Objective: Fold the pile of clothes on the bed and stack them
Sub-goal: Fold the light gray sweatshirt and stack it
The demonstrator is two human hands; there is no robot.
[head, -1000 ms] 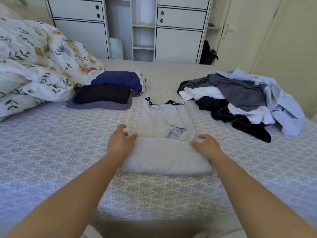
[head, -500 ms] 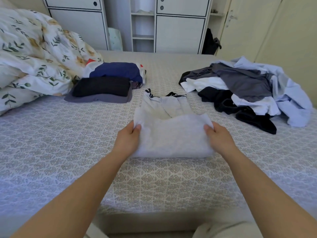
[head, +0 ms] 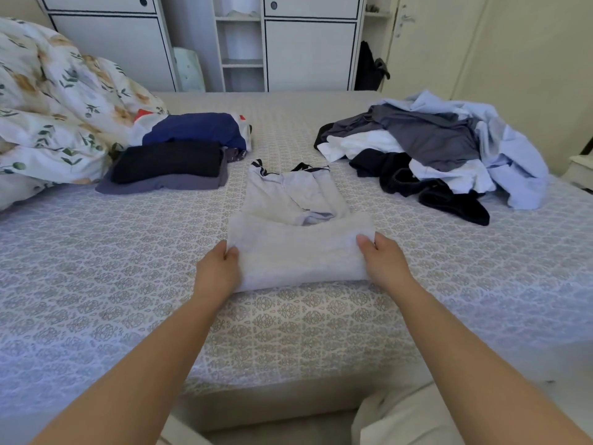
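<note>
Midway: both hands carrying the near hem of a pale grey top up over itself on the bed.

The left hand (head: 218, 271) and right hand (head: 383, 261) each pinch a corner of the pale grey top (head: 298, 242), thumbs on top, so the folded band lies between the two grips and the dark-trimmed shoulder end stretches away beyond them on the bed (head: 288, 332). This looks like the second lengthwise fold of one garment. Next, I judge, the pinched edge must travel further from the body and land square on the far end, both hands moving evenly. Beyond the left grip sits the folded stack (head: 167, 168); beyond the right grip, well apart, the unfolded pile (head: 433, 149) waits.
</note>
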